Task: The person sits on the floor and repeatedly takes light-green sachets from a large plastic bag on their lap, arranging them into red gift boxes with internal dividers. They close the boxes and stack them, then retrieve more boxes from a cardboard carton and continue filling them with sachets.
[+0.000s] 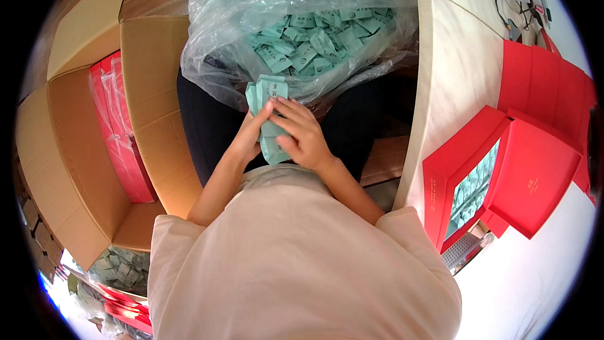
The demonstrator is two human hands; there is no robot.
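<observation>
Clamping green sachets [270,129] in its grip, the left hand [250,133] holds them against the right hand [304,135], whose closure I cannot tell. Probably light, soft, slippery; best held by the edges.

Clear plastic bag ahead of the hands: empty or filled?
At least partly filled: green packets lie heaped inside the clear bag. Exact fill: cannot tell.

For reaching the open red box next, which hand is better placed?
Probably the right hand, though it touches the packets: the red box is to the person's right. The left hand is farther away, gripping the packets.
</observation>
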